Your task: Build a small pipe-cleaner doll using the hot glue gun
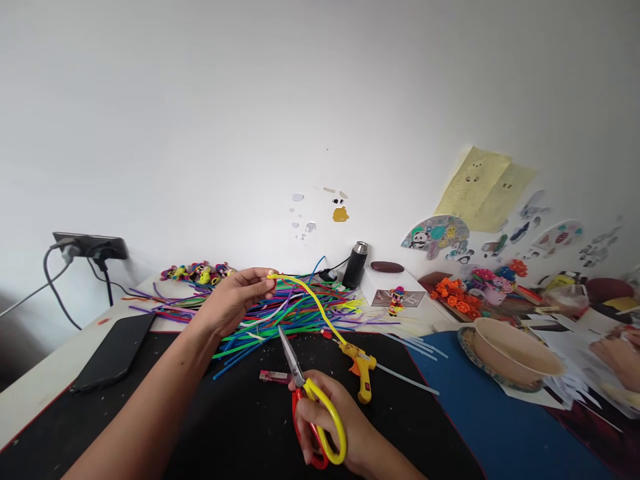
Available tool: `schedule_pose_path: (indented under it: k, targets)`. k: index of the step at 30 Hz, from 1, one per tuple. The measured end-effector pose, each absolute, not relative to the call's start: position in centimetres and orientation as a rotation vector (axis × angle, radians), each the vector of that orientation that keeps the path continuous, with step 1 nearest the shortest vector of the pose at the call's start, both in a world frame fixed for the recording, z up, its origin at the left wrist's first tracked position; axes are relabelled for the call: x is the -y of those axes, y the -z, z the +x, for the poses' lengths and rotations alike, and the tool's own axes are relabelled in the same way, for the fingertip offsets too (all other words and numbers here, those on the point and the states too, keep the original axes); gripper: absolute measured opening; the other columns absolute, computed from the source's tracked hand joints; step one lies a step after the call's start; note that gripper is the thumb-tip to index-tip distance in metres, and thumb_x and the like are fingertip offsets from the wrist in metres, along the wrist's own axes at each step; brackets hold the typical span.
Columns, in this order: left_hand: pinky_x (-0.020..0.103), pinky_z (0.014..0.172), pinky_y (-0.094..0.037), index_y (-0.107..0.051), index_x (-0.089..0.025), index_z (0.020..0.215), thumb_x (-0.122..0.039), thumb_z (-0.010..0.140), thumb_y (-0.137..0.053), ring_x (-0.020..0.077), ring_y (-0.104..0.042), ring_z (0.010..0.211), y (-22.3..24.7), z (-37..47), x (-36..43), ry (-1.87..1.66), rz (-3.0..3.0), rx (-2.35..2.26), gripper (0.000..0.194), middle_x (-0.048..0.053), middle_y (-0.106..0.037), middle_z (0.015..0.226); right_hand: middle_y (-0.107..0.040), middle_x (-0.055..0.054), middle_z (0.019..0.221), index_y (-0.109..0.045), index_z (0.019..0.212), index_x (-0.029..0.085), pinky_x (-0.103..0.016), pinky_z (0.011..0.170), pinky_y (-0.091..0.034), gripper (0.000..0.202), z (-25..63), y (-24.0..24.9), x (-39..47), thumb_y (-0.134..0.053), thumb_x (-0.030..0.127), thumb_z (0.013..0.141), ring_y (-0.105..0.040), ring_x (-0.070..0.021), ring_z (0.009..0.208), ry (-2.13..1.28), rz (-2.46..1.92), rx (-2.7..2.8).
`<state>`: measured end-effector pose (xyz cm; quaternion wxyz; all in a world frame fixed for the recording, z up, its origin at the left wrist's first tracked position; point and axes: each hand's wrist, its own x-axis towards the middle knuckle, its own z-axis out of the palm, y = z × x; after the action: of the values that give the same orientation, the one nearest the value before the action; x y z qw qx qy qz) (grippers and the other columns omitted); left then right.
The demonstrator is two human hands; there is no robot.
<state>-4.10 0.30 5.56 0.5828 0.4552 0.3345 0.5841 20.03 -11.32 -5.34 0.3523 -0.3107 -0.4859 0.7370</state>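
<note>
Left hand (239,297) closed in a pinch, thumb and fingers on one end of the yellow fuzzy stem (313,293), small pale bit at that tip, too small to name. Stem is above the near edge of the heap of coloured stems (280,313), its other end by the nose of the yellow glue gun (361,360); touching or just passing, can't tell. Right hand (333,407) gripping the scissors (320,417), fingers in the red and yellow loops, blades pointing far and left, looking together. Risks: if the gun is hot (can't tell), the stem's loose end could singe or pick up glue where it hangs at the nose; a sweep of my right wrist could knock the gun, as it lies just beside; blade tips are near the heap, so opening them low could nick a wrong stem; a loose pinch could drop mine among the others. Containers: pale bowl (520,350) on the right of the surface (440,440), contents unclear; black flask (355,267) at the far side, metal top on, inside hidden; white box (373,283) beside it, inside hidden, dark oval case (387,267) on top looks shut, small figure (397,301) in front. Another person's hand (620,353) far right.
</note>
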Motion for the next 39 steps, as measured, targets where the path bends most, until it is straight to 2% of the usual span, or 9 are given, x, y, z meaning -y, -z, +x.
schedule_pose_path:
  k: [7,12,17,19,21,24,26,33,39]
  targets:
    - [0.023,0.068,-0.058,-0.081,-0.016,0.081,-0.027,0.050,-0.104,0.0137,-0.068,0.070,-5.8,-2.7,0.4,-1.339,1.023,-0.791,0.040,0.002,-0.073,0.080,-0.071,-0.003,0.076,-0.054,0.118,0.018,-0.024,0.054,-0.046,0.064,19.9,4.0,10.5,-0.074,0.070,0.086,-0.076,-0.0215,0.062,-1.804,-0.733,1.240]
    - [0.023,0.066,-0.054,-0.080,-0.017,0.084,-0.028,0.056,-0.102,0.0132,-0.066,0.068,-5.6,-1.8,0.8,-1.306,1.071,-0.803,0.037,0.002,-0.073,0.078,-0.076,-0.009,0.087,-0.058,0.123,0.017,-0.032,0.068,-0.052,0.068,19.8,3.2,10.4,-0.076,0.071,0.085,-0.080,-0.0264,0.079,-1.722,-0.739,1.252]
    - [0.022,0.062,-0.051,-0.080,-0.017,0.083,-0.029,0.054,-0.102,0.0136,-0.065,0.068,-5.6,-0.8,1.2,-1.284,1.068,-0.812,0.038,0.001,-0.072,0.074,-0.078,-0.016,0.105,-0.058,0.133,0.017,-0.048,0.095,-0.053,0.084,19.6,3.0,10.5,-0.072,0.080,0.080,-0.077,-0.0321,0.104,-1.690,-0.746,1.315]
    - [0.023,0.064,-0.052,-0.079,-0.017,0.083,-0.029,0.054,-0.103,0.0138,-0.064,0.067,-5.5,-0.5,1.3,-1.264,1.054,-0.791,0.039,0.001,-0.071,0.073,-0.077,-0.015,0.106,-0.059,0.131,0.018,-0.046,0.093,-0.054,0.083,19.4,3.2,10.4,-0.074,0.080,0.079,-0.078,-0.0304,0.100,-1.693,-0.760,1.302]
    - [0.023,0.064,-0.053,-0.079,-0.018,0.084,-0.029,0.055,-0.103,0.0129,-0.063,0.065,-5.3,-0.2,1.4,-1.246,1.039,-0.768,0.039,0.000,-0.070,0.073,-0.076,-0.012,0.102,-0.060,0.128,0.018,-0.039,0.081,-0.055,0.081,19.1,3.5,10.3,-0.076,0.079,0.077,-0.077,-0.0249,0.084,-1.670,-0.790,1.284]
    - [0.022,0.063,-0.052,-0.079,-0.017,0.086,-0.027,0.058,-0.102,0.0114,-0.061,0.063,-4.9,0.3,1.6,-1.234,1.006,-0.741,0.038,0.000,-0.069,0.073,-0.071,-0.005,0.091,-0.062,0.126,0.019,-0.029,0.062,-0.049,0.076,18.7,3.5,10.0,-0.074,0.078,0.080,-0.066,-0.0145,0.061,-1.545,-0.868,1.297]
    - [0.021,0.061,-0.050,-0.077,-0.017,0.085,-0.025,0.059,-0.101,0.0110,-0.060,0.062,-4.7,0.7,1.7,-1.239,0.966,-0.731,0.037,-0.001,-0.068,0.072,-0.066,-0.001,0.083,-0.064,0.123,0.020,-0.027,0.058,-0.047,0.068,18.6,3.4,9.8,-0.074,0.074,0.083,-0.057,-0.0117,0.057,-1.442,-0.919,1.305]
    - [0.020,0.061,-0.050,-0.076,-0.016,0.088,-0.023,0.057,-0.102,0.0099,-0.060,0.064,-3.4,2.0,1.7,-1.249,0.835,-0.695,0.041,-0.001,-0.067,0.075,-0.057,0.001,0.082,-0.067,0.118,0.023,-0.026,0.061,-0.047,0.050,18.0,4.3,8.9,-0.082,0.054,0.083,-0.054,-0.0142,0.066,-1.302,-0.947,1.249]
    - [0.020,0.064,-0.051,-0.076,-0.015,0.086,-0.024,0.058,-0.103,0.0101,-0.059,0.065,-2.6,2.6,1.8,-1.176,0.800,-0.630,0.040,0.000,-0.067,0.075,-0.063,-0.002,0.090,-0.068,0.122,0.023,-0.031,0.076,-0.054,0.048,18.1,4.6,8.6,-0.081,0.050,0.084,-0.063,-0.0198,0.083,-1.129,-1.066,1.318]
